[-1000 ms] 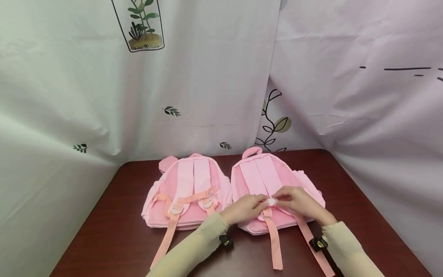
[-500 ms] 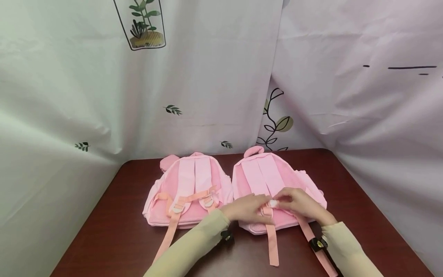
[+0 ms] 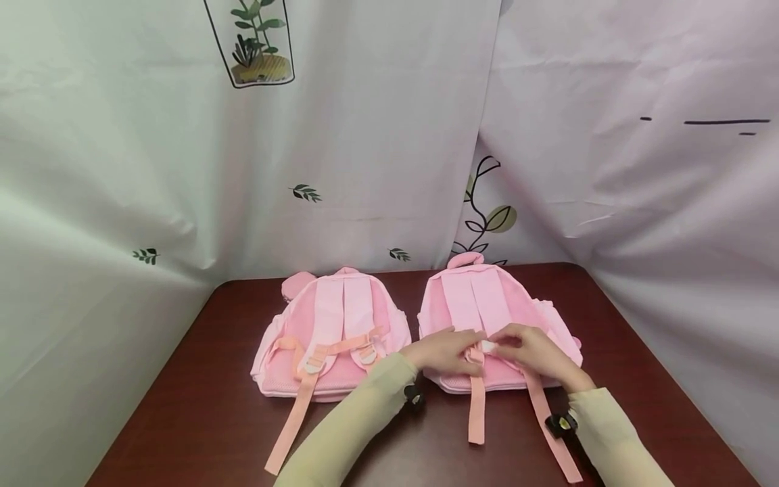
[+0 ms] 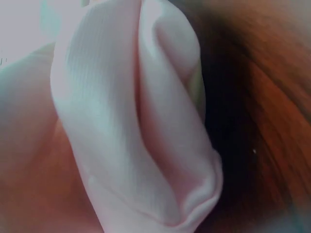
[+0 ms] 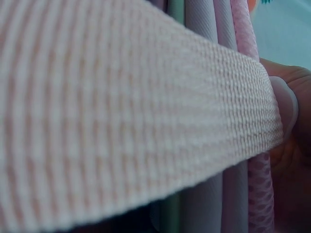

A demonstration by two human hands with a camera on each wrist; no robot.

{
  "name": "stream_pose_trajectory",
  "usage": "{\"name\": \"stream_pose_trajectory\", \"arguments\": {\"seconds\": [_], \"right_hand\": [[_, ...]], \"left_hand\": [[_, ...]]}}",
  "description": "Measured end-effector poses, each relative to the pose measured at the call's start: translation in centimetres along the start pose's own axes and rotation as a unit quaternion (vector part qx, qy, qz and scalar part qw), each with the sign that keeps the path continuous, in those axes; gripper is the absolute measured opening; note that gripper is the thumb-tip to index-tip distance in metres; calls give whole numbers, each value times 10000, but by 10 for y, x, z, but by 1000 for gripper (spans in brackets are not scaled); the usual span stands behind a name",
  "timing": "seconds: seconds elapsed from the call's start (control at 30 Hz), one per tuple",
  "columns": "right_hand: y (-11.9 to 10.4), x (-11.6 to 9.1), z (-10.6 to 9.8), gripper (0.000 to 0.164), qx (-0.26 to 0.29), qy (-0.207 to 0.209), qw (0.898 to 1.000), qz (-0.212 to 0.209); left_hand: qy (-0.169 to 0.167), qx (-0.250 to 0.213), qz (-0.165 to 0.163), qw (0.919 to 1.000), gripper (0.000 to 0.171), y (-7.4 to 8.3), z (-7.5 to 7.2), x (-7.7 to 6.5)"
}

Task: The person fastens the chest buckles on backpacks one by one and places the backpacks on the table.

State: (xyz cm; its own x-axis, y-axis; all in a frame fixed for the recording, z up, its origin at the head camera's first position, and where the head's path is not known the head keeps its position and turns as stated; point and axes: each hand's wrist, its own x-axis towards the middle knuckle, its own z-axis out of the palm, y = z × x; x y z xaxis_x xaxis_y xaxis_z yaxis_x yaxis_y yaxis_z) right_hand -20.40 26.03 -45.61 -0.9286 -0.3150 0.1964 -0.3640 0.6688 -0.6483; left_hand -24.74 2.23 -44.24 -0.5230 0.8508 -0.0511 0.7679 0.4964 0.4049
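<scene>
A pink backpack (image 3: 518, 297) lies at the right with its shoulder straps facing up. My right hand (image 3: 535, 350) pinches a small white buckle (image 3: 487, 347) at the middle of its back. From the left, my left hand (image 3: 443, 352) holds the orange webbing beside that buckle between thumb and fingers. One orange strap tail (image 3: 477, 416) hangs toward the table's front, and a second tail (image 3: 550, 426) runs under my right wrist. Close webbing (image 5: 146, 107) covers most of the right wrist view. Folded pink fabric (image 4: 102, 107) hides the left hand's fingertips in the left wrist view.
To the left lies a similar pink backpack (image 3: 298, 331), its orange chest strap (image 3: 347, 345) running across both shoulder straps. Both bags rest on a dark red-brown table (image 3: 201, 379). Printed white cloth (image 3: 377, 135) hangs behind and at the sides.
The right backpack has turned slightly and shifted right, widening the gap between the bags. My left hand has let its thumb move off the white buckle and has moved right with the bag.
</scene>
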Motion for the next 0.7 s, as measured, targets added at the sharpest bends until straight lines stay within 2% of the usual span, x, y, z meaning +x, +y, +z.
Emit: {"name": "stream_pose_trajectory", "arguments": {"seconds": [0.27, 0.53, 0.7], "right_hand": [[2, 1, -5, 19, 92, -87, 9999, 63], [2, 0, -2, 19, 168, -32, 9998, 55], [2, -2, 1, 19, 142, 79, 9999, -34]], "left_hand": [[139, -10, 81, 9999, 72, -1, 0, 4], [108, 69, -35, 9999, 73, -2, 3, 2], [266, 170, -85, 9995, 71, 0, 8, -2]]}}
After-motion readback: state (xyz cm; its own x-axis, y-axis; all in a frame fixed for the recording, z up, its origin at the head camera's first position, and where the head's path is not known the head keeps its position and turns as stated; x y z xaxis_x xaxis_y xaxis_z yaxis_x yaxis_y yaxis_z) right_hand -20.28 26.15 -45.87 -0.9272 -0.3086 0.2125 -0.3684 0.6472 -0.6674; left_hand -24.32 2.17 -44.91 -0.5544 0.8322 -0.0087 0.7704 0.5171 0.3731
